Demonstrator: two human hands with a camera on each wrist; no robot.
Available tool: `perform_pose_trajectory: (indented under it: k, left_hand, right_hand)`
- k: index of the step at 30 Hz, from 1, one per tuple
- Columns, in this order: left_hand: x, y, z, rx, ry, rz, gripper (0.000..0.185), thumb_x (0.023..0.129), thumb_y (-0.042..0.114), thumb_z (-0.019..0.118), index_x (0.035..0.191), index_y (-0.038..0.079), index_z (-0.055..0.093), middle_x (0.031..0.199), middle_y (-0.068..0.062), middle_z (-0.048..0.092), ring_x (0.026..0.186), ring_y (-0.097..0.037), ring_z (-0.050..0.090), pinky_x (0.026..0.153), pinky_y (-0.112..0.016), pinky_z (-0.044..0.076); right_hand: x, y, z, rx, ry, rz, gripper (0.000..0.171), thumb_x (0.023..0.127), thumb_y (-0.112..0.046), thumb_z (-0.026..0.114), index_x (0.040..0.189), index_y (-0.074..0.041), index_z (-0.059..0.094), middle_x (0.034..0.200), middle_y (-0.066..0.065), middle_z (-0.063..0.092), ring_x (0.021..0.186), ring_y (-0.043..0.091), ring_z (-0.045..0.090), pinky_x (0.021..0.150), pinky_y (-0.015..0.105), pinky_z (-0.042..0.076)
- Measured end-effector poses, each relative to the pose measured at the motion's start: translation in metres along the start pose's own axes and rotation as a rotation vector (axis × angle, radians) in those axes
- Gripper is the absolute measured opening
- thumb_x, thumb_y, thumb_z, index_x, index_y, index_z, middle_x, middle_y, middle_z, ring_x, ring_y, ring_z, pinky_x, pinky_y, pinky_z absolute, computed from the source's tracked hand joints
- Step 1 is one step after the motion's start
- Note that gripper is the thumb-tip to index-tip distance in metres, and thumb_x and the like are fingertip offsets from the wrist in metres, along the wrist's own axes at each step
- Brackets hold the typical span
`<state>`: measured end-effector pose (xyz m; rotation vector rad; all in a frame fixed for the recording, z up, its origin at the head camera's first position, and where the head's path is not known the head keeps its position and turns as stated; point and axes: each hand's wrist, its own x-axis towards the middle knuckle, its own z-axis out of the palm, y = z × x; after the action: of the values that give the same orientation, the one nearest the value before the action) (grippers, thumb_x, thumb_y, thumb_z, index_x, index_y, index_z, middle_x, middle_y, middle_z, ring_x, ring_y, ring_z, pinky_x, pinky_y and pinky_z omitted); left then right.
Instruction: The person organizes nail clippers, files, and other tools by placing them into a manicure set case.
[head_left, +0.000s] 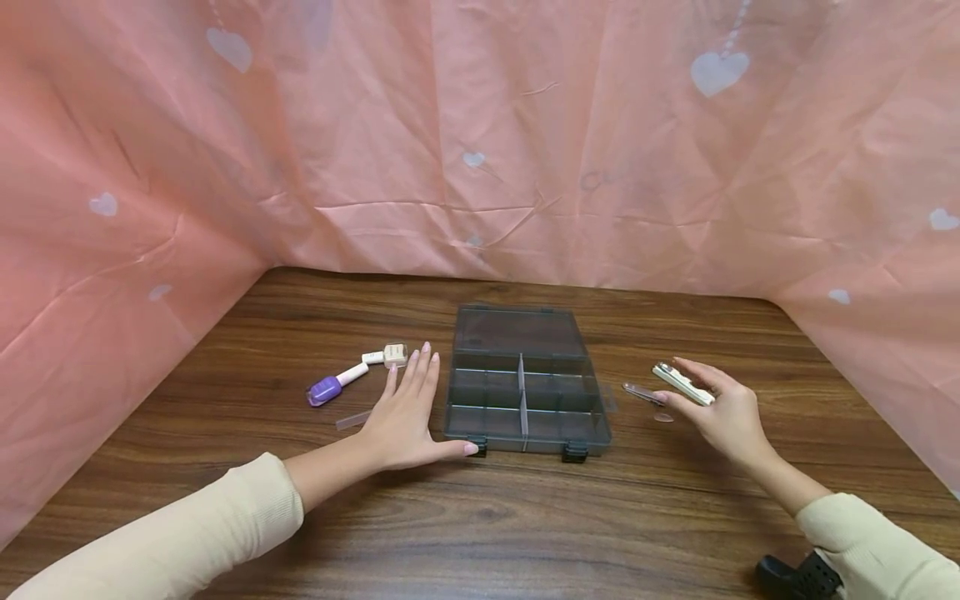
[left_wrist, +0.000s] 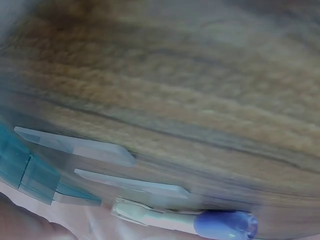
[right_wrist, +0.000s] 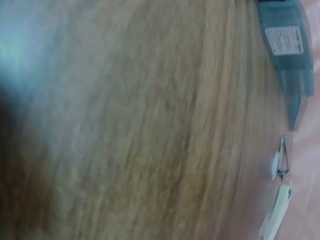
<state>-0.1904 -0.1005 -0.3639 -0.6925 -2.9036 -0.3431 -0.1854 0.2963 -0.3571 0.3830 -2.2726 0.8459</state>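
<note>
Partly, a box latch [head_left: 482, 447] is covered by the spread left hand [head_left: 405, 418], a white clipper [head_left: 684, 384] flanked by the right hand [head_left: 731, 419], thumb and forefinger apart, contact unclear

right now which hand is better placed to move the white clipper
Likely the right hand: it is at the white clipper, while the left hand is across the box, near the beige bottle.

Brown wood-grain table [head_left: 495, 525] beneath dark divided case [head_left: 555, 389], purple polish bottle [head_left: 326, 391], pale polish bottle [head_left: 395, 356] and clear strip [head_left: 351, 421].
</note>
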Motion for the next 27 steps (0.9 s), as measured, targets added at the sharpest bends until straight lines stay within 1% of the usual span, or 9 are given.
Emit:
perform_pose_trajectory:
  k: [3,6,9,12,16,18,22,25,27]
  left_hand:
    - [0.003,0.003,0.001,-0.009,-0.026,-0.002,0.124,0.067,0.080,0.052,0.147,-0.003,0.008,0.156,-0.019,-0.001,0.144,-0.034,0.003,0.115,-0.055,0.008]
    - [0.007,0.004,0.002,-0.013,-0.054,-0.014,0.124,0.067,0.080,0.052,0.148,-0.002,0.005,0.156,-0.019,-0.001,0.145,-0.032,0.002,0.116,-0.052,0.007]
    - [0.009,0.006,0.003,-0.021,-0.058,-0.017,0.124,0.066,0.079,0.054,0.147,-0.002,0.006,0.156,-0.019,0.000,0.145,-0.031,0.002,0.117,-0.050,0.006]
    - [0.012,0.006,0.004,-0.021,-0.056,-0.012,0.124,0.066,0.078,0.055,0.147,-0.003,0.008,0.155,-0.020,0.002,0.145,-0.032,0.003,0.117,-0.048,0.008]
    - [0.013,0.006,0.006,-0.021,-0.060,-0.008,0.124,0.066,0.077,0.056,0.147,-0.005,0.009,0.155,-0.022,0.004,0.144,-0.033,0.004,0.118,-0.046,0.009]
    - [0.014,0.006,0.006,-0.021,-0.064,-0.007,0.125,0.066,0.077,0.056,0.146,-0.005,0.009,0.155,-0.022,0.005,0.144,-0.033,0.004,0.118,-0.046,0.010]
    - [0.016,0.007,0.007,-0.021,-0.078,-0.007,0.125,0.066,0.077,0.056,0.146,-0.005,0.008,0.155,-0.023,0.005,0.144,-0.033,0.004,0.118,-0.045,0.010]
    - [0.016,0.008,0.008,-0.019,-0.081,-0.003,0.125,0.066,0.077,0.056,0.146,-0.006,0.009,0.154,-0.023,0.005,0.144,-0.034,0.004,0.118,-0.045,0.010]
    - [0.016,0.008,0.008,-0.019,-0.087,-0.002,0.125,0.066,0.078,0.056,0.146,-0.006,0.009,0.155,-0.023,0.004,0.144,-0.034,0.004,0.118,-0.045,0.011]
  right_hand:
    - [-0.001,0.006,0.001,-0.005,-0.022,0.031,0.043,0.066,-0.003,0.080,0.104,0.007,0.066,0.097,0.024,0.066,0.087,-0.027,0.042,0.072,-0.001,0.036]
    - [-0.001,0.012,0.004,-0.019,-0.025,0.044,0.036,0.066,-0.002,0.080,0.099,0.007,0.068,0.091,0.023,0.066,0.080,-0.026,0.043,0.065,0.001,0.039]
    - [-0.002,0.017,0.006,-0.044,-0.040,0.055,0.032,0.065,0.000,0.080,0.094,0.008,0.070,0.086,0.020,0.066,0.073,-0.021,0.045,0.059,0.003,0.040]
    - [-0.002,0.021,0.008,-0.088,-0.084,0.071,0.030,0.065,-0.003,0.080,0.092,0.007,0.070,0.084,0.019,0.066,0.067,-0.014,0.045,0.054,0.006,0.039]
    - [-0.002,0.024,0.008,-0.134,-0.162,0.098,0.031,0.068,-0.010,0.080,0.092,0.006,0.070,0.086,0.019,0.066,0.064,-0.002,0.045,0.053,0.014,0.038]
    - [-0.001,0.025,0.009,-0.159,-0.200,0.112,0.031,0.069,-0.012,0.080,0.093,0.005,0.071,0.086,0.018,0.066,0.067,0.005,0.048,0.054,0.018,0.039]
    - [-0.001,0.025,0.010,-0.181,-0.253,0.130,0.030,0.071,-0.013,0.079,0.093,0.005,0.071,0.084,0.016,0.066,0.067,0.009,0.050,0.055,0.022,0.040]
    - [0.000,0.024,0.011,-0.188,-0.275,0.128,0.027,0.071,-0.013,0.078,0.092,0.004,0.071,0.081,0.013,0.065,0.066,0.009,0.050,0.054,0.022,0.040]
    - [0.001,0.023,0.011,-0.196,-0.291,0.131,0.027,0.072,-0.013,0.078,0.091,0.004,0.071,0.081,0.013,0.065,0.067,0.012,0.052,0.055,0.023,0.040]
